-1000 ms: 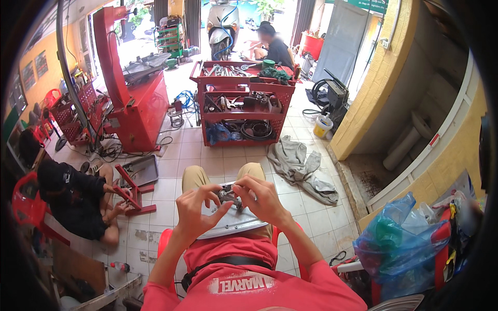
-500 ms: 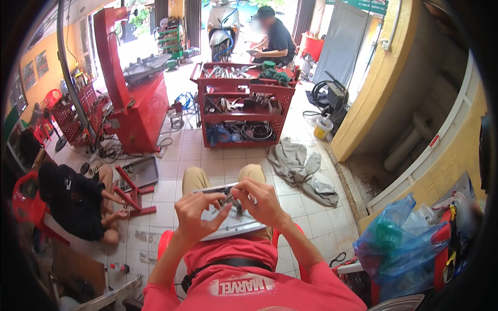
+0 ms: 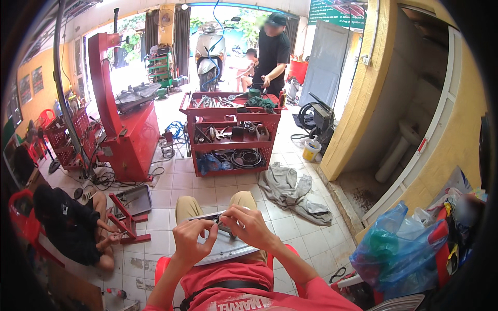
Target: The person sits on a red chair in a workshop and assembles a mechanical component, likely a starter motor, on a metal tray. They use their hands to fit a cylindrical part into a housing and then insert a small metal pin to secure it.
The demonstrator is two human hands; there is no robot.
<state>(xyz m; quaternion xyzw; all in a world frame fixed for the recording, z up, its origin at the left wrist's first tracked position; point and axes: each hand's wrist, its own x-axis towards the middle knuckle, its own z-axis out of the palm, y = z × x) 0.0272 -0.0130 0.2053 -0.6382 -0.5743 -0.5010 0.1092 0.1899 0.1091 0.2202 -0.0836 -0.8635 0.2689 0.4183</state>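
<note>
A shallow grey metal piece (image 3: 232, 254), like a tray or cover with a raised rim, lies across my thighs. Over it, my left hand (image 3: 192, 239) pinches with thumb and forefinger close to a small dark metal part. Opposite, my right hand (image 3: 248, 226) has its fingertips drawn together at the same spot, almost meeting the left ones. What exactly sits between the fingertips is too small to name. Other small metal bits on the grey piece are partly hidden under my hands.
A red tool cart (image 3: 233, 135) loaded with tools stands ahead, a person in black (image 3: 272, 57) behind it. Grey cloth (image 3: 293, 192) lies on the tiles to the right. At left, another person (image 3: 70, 223) sits beside a red stool (image 3: 127, 220). Blue plastic bags (image 3: 394, 249) are at lower right.
My view has tilted upward, so everything sits lower. The person behind the cart has gone from crouching to standing, a hand over the cart. My hands stay together over the grey piece.
</note>
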